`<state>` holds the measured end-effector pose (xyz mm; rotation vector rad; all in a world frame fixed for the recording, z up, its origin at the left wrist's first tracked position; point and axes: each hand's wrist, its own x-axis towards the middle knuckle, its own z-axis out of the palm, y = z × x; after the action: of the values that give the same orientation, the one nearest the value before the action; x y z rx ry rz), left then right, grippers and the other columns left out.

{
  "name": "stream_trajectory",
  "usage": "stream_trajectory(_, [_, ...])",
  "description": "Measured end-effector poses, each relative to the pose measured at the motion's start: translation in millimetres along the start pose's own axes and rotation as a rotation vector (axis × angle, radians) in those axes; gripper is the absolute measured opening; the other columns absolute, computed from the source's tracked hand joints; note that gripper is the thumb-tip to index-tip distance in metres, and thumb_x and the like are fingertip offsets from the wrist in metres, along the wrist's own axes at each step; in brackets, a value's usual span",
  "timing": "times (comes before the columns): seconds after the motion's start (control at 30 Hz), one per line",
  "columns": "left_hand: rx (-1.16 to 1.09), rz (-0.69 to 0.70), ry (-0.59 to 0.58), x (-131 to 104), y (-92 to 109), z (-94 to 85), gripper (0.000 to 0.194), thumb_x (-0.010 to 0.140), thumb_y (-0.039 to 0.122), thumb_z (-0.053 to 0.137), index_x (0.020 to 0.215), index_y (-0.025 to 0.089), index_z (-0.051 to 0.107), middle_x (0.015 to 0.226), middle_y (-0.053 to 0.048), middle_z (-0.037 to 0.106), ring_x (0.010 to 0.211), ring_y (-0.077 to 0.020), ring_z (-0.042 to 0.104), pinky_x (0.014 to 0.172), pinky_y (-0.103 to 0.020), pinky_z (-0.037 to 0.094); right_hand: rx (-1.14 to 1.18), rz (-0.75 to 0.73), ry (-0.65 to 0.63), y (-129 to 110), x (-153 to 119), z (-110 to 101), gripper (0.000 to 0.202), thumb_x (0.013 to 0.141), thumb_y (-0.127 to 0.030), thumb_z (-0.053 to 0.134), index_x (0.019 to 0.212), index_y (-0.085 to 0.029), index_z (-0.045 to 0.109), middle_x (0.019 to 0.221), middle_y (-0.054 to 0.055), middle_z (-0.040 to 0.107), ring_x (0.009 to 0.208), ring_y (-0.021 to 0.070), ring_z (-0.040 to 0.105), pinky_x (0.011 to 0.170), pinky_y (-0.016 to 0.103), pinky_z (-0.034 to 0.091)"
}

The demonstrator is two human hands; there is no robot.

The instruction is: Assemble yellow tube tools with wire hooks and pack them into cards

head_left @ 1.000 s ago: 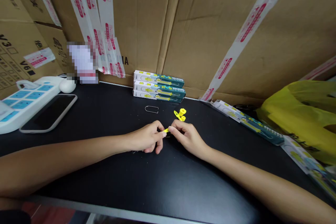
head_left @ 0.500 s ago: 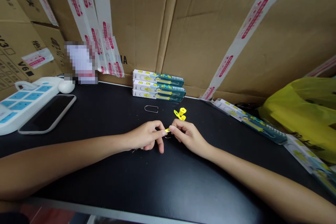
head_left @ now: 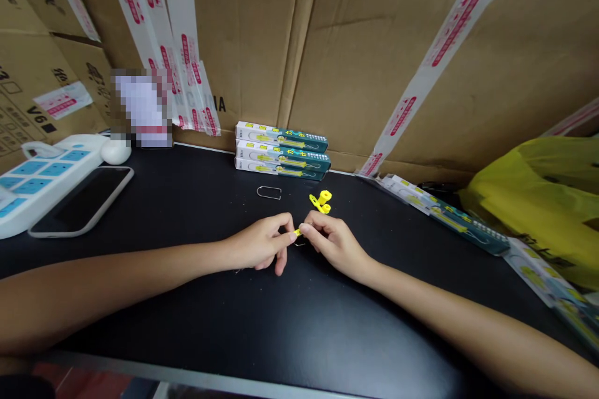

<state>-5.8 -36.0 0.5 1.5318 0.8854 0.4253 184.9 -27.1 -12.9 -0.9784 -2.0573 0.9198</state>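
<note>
Between the fingertips of both hands, above the black table [head_left: 262, 330], is a small yellow plastic piece [head_left: 297, 232]. My left hand [head_left: 266, 240] pinches its left end with thumb and forefinger, the other fingers loosely curled. At its right end, my right hand [head_left: 330, 237] is pinched closed; a thin metal bit seems to be in those fingertips, too small to make out. Just below them shows a curved wire [head_left: 300, 244], partly hidden. Beyond the hands lie several yellow plastic parts [head_left: 322, 201] and a U-shaped metal wire [head_left: 269, 192].
Printed narrow boxes [head_left: 282, 151] are stacked at the back against the cardboard [head_left: 243, 43]. More such boxes [head_left: 444, 215] lie along the right, beside a yellow plastic bag [head_left: 533, 199]. On the left are a phone [head_left: 82, 202] and a white power strip [head_left: 47, 168].
Both hands keep their pinch at nearly the same spot. The left hand's lower fingers have curled in slightly, and the view has shifted a little.
</note>
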Motion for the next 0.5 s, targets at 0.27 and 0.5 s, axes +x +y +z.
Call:
stream_trajectory(0.27, [0.01,-0.014,0.039,-1.5,1.6,0.0,0.023,0.089,0.041,0.045,0.083,0.019,0.042,0.051,0.007,0.056,0.029,-0.0033,0.033,0.029,-0.013,0.02,0.165,0.058,-0.083,0.1,4.3,-6.6,0.033,0.088,-0.047,0.051,0.071,-0.018,0.05,0.053,-0.005,0.045,0.05,0.0092,0.04,0.052,0.023,0.034])
stream_trajectory(0.5, [-0.035,-0.039,0.02,0.0,-2.0,-4.1,0.016,0.088,0.033,0.044,0.081,0.02,0.039,0.056,0.007,0.054,0.029,-0.0033,0.034,0.028,-0.014,0.021,0.215,0.069,-0.208,2.9,8.5,-16.6,0.029,0.084,-0.043,0.059,0.073,-0.018,0.048,0.057,-0.005,0.046,0.052,0.0083,0.041,0.051,0.022,0.032])
